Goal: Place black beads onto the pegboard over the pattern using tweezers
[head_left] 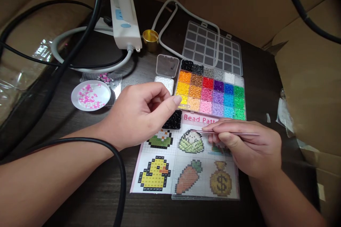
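My right hand (247, 145) holds pink metal tweezers (229, 132) in a pinch. Their tips reach the upper part of a white-and-green beaded figure (191, 142) on the clear pegboard (205, 195), which lies over a printed bead pattern sheet (135, 184). Several beads of the figure are in place, with a black outline round it. My left hand (144, 113) hovers with curled fingers above a small box of black beads (173, 120); whatever its fingers may hold is hidden. Behind it sits a small open box of white beads (165, 84).
A sorted bead case (207, 94) with a raised clear lid (213, 44) stands behind the sheet. At left, a white dish (76, 101) of pink and white beads overlaps another pegboard (117, 81). A gold cup (150, 40), power strip (126, 25), cables and cardboard walls surround the area.
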A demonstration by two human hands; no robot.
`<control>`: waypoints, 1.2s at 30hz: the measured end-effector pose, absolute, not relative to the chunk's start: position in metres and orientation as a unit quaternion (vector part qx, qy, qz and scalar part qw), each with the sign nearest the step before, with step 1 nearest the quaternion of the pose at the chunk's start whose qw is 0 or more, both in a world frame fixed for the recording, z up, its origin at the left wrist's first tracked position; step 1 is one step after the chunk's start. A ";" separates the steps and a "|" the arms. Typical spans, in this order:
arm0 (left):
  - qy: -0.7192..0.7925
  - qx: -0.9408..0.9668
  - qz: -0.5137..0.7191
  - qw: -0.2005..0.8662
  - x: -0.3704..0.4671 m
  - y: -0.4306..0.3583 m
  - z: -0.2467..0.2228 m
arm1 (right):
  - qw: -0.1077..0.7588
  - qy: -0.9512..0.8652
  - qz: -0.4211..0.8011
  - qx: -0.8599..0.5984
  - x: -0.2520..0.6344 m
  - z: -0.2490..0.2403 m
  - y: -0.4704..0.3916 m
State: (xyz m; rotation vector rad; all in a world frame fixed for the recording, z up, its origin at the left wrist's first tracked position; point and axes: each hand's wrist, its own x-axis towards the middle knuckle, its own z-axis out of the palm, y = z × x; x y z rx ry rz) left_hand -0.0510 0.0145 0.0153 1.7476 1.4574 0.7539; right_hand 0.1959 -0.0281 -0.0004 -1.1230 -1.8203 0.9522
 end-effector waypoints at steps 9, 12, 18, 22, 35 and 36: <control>0.565 0.677 0.294 0.369 -0.051 0.014 0.016 | 0.387 -0.718 0.377 -0.439 0.193 0.002 -0.027; 0.562 0.678 0.296 0.369 -0.051 0.014 0.016 | 0.381 -0.720 0.378 -0.440 0.193 0.002 -0.027; 0.566 0.673 0.294 0.375 -0.051 0.013 0.016 | 0.375 -0.722 0.386 -0.435 0.192 0.004 -0.026; 0.564 0.674 0.294 0.375 -0.051 0.013 0.017 | 0.380 -0.723 0.382 -0.433 0.192 0.003 -0.026; 0.562 0.675 0.296 0.376 -0.050 0.014 0.016 | 0.385 -0.716 0.387 -0.435 0.192 0.001 -0.027; 0.562 0.674 0.296 0.376 -0.050 0.014 0.015 | 0.387 -0.715 0.388 -0.434 0.192 0.001 -0.027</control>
